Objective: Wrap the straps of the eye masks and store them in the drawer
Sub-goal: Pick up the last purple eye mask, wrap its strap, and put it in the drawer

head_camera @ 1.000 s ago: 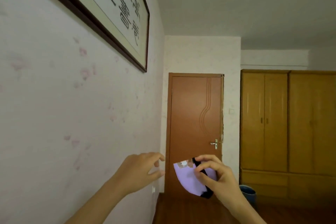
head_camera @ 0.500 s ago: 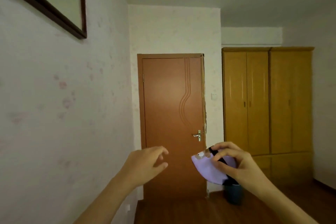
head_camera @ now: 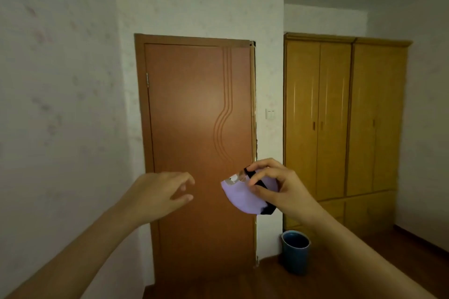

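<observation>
A folded lilac eye mask (head_camera: pixel 239 198) with a black strap (head_camera: pixel 258 182) wound around it is held up in front of the door. My right hand (head_camera: pixel 279 189) is shut on the mask, thumb and fingers pinching it over the strap. My left hand (head_camera: pixel 160 193) hovers a short way to the left of the mask, fingers apart and holding nothing. No drawer shows in the head view.
A closed brown door (head_camera: pixel 194 153) stands straight ahead, with a light switch (head_camera: pixel 270 113) beside it. A yellow wooden wardrobe (head_camera: pixel 345 116) fills the right side. A blue bin (head_camera: pixel 296 251) sits on the wooden floor by the door. A papered wall (head_camera: pixel 60 104) runs along the left.
The view has swung right and down: the framed picture has left the frame and the door, wardrobe and bin are now central. Both hands keep their poses, the right still holding the mask.
</observation>
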Demonstrator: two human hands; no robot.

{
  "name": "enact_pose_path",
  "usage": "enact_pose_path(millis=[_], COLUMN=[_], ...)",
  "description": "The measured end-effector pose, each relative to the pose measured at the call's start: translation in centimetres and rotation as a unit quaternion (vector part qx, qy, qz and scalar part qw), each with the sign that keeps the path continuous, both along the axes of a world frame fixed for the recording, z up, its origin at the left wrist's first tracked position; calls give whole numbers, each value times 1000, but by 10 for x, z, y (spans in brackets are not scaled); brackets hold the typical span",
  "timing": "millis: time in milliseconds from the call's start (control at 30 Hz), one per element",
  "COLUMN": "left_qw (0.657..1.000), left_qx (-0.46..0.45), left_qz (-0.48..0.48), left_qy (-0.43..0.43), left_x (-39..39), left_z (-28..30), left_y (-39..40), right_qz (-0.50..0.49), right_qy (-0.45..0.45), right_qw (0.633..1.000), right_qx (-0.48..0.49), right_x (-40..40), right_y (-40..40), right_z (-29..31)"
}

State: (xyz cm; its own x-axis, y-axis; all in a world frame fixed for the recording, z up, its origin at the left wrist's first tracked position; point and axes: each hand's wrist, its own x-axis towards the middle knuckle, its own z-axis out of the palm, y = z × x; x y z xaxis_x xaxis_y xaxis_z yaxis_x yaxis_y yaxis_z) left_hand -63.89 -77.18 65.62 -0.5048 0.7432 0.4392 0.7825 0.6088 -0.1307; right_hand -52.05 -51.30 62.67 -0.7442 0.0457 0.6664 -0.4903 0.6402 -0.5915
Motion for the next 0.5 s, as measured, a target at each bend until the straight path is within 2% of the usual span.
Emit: enact_pose_path(millis=[233, 500], left_qw=[994, 951], left_qx=[14, -18], left_qz=[-110, -307], left_qy=[25, -30], left_x=[-156, -218], left_z=[-4, -36], left_y=[147, 383], right_qz=[-115, -272], right_qy=[-7, -39], right_qw=[993, 962], right_qx=[9, -1], right_x=[-100, -112], right_y=[102, 248], right_z=[3, -19])
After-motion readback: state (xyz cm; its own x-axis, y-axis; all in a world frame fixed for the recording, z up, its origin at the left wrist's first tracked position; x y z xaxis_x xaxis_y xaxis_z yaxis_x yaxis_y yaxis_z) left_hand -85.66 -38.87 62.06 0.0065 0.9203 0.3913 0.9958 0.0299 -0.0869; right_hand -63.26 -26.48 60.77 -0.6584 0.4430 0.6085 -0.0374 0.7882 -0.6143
